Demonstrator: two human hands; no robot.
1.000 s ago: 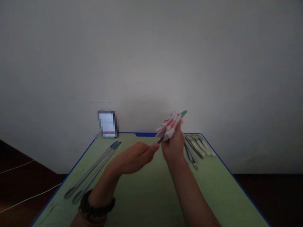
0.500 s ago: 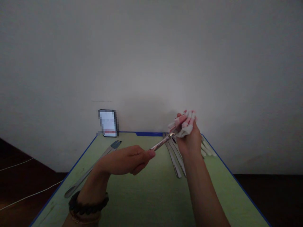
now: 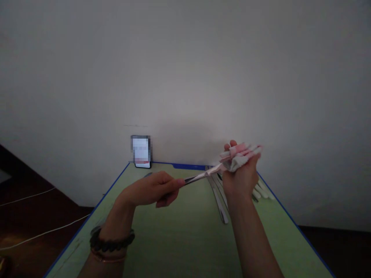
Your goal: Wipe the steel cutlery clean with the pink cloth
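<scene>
My left hand (image 3: 158,189), with dark beads at its wrist, is closed around the handle end of a shiny metal table knife (image 3: 198,177). The knife points up and to the right, above the table. My right hand (image 3: 242,177) is closed on a bunched pink and white cloth (image 3: 239,156). The blade's far end runs into the cloth, and its tip is hidden there. Below, between my hands, more metal cutlery (image 3: 218,202) lies on the table with its handles toward me. Other cutlery on the left is mostly covered by my left hand and forearm.
The green table (image 3: 185,239) has a blue edge and stands against a grey wall (image 3: 185,77). A lit phone (image 3: 142,152) leans upright at the back left. Several white-handled utensils (image 3: 262,190) lie at the right, partly behind my right hand. White cables (image 3: 43,233) run at the left.
My right hand and the cloth have moved right, away from my left hand, and more of the knife's blade shows. The view has shifted slightly. Both hands keep their holds.
</scene>
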